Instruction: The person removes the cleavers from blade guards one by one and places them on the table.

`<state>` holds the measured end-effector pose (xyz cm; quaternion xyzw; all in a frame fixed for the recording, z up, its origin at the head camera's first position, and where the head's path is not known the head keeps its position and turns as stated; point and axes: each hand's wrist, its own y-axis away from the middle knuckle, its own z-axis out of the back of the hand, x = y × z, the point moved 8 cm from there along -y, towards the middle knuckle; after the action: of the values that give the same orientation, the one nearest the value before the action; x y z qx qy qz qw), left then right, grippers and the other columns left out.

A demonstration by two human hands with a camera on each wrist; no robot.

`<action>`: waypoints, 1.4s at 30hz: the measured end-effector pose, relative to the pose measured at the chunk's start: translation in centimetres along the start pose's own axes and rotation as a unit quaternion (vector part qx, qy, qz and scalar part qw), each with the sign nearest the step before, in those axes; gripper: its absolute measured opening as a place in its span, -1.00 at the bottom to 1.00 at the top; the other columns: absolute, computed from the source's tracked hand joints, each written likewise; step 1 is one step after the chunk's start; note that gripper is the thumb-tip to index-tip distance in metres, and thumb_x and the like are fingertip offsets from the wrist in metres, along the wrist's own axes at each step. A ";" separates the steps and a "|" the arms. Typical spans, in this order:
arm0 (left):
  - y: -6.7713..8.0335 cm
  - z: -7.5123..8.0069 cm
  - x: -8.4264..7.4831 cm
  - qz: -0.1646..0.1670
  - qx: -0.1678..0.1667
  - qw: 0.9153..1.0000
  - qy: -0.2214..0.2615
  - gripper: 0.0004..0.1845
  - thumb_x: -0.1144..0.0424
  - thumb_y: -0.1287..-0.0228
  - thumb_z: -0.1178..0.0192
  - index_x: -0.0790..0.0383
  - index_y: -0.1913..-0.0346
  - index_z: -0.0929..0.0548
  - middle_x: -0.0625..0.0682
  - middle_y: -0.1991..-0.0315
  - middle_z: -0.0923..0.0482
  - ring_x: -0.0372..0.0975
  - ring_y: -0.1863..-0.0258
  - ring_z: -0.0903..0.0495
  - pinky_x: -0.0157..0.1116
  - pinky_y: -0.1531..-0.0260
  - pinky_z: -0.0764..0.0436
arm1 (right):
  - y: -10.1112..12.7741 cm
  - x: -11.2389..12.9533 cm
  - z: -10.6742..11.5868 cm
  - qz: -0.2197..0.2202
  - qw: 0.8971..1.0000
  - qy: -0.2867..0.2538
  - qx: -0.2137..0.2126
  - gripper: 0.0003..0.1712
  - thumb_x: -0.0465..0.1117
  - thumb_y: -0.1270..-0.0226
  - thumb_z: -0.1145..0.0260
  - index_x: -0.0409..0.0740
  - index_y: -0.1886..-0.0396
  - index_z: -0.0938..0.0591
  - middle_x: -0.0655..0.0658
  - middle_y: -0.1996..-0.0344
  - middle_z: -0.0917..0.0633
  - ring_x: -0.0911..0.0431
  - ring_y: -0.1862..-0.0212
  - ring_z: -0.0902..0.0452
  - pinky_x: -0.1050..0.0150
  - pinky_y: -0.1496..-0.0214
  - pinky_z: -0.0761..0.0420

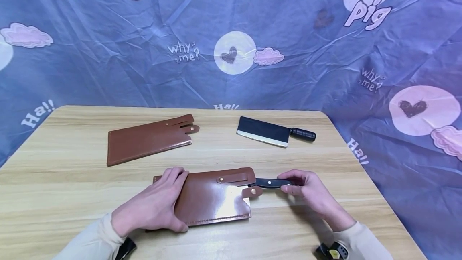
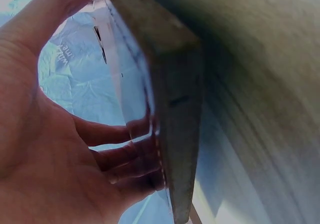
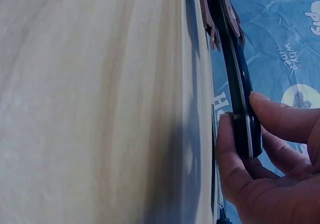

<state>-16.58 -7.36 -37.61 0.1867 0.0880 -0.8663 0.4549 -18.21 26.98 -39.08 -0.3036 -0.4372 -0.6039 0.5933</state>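
A brown leather knife sheath [image 1: 209, 198] is at the front of the table, with a cleaver inside it. The cleaver's black riveted handle [image 1: 268, 183] sticks out to the right, and a small bright corner of blade shows at the sheath's mouth. My left hand [image 1: 155, 202] grips the sheath's left end, thumb on the lower edge and fingers over the upper one. With thumb and fingers, my right hand [image 1: 312, 191] pinches the end of the handle, also seen in the right wrist view. The sheath's snap strap [image 1: 252, 191] hangs loose beside the handle.
Farther back on the left lies a second brown sheath [image 1: 149, 141], its mouth facing right. A black cleaver [image 1: 263, 131] with a bare blade lies at the back right, handle to the right. Behind the wooden table [image 1: 216, 147] hangs a blue printed cloth [image 1: 306, 51].
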 end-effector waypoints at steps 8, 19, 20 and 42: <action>-0.2 0.0 0.0 -0.007 -0.001 1.000 0.004 0.29 -0.18 0.48 -0.59 0.49 -0.36 -0.27 0.23 -0.29 -0.22 0.01 -0.24 -0.26 0.04 -0.08 -0.49 | 0.1 -0.1 0.1 0.003 1.000 -0.003 0.002 -0.60 -0.31 -0.12 -0.48 -0.32 0.02 -0.68 -0.17 0.15 -0.66 0.04 0.17 -0.46 0.31 0.22 -0.42; -0.2 -0.3 -0.1 -0.007 0.009 1.000 0.011 0.29 -0.13 0.44 -0.58 0.54 -0.37 -0.23 0.26 -0.32 -0.20 0.03 -0.28 -0.23 0.03 -0.13 -0.44 | 0.2 0.0 0.5 0.011 1.000 -0.004 0.001 -0.60 -0.32 -0.11 -0.48 -0.34 0.02 -0.68 -0.19 0.16 -0.66 0.06 0.18 -0.48 0.31 0.19 -0.43; -0.2 -0.3 0.0 -0.006 0.010 1.000 0.011 0.29 -0.13 0.43 -0.59 0.55 -0.38 -0.23 0.27 -0.32 -0.19 0.03 -0.28 -0.22 0.03 -0.14 -0.43 | 0.2 -0.1 0.5 0.009 1.000 -0.004 0.000 -0.59 -0.32 -0.11 -0.48 -0.34 0.02 -0.68 -0.18 0.16 -0.66 0.06 0.18 -0.47 0.31 0.20 -0.43; 0.7 0.3 1.1 -0.005 0.018 1.000 -0.001 0.32 -0.16 0.42 -0.58 0.57 -0.39 -0.21 0.30 -0.32 -0.19 0.06 -0.29 -0.22 0.03 -0.21 -0.37 | -0.1 -0.6 0.1 -0.002 1.000 -0.008 0.004 -0.59 -0.30 -0.12 -0.47 -0.32 -0.01 -0.68 -0.17 0.13 -0.67 0.05 0.15 -0.48 0.31 0.18 -0.44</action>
<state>-16.62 -8.68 -37.72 0.1930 0.0732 -0.8703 0.4471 -18.22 27.32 -39.60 -0.3046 -0.4450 -0.6008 0.5900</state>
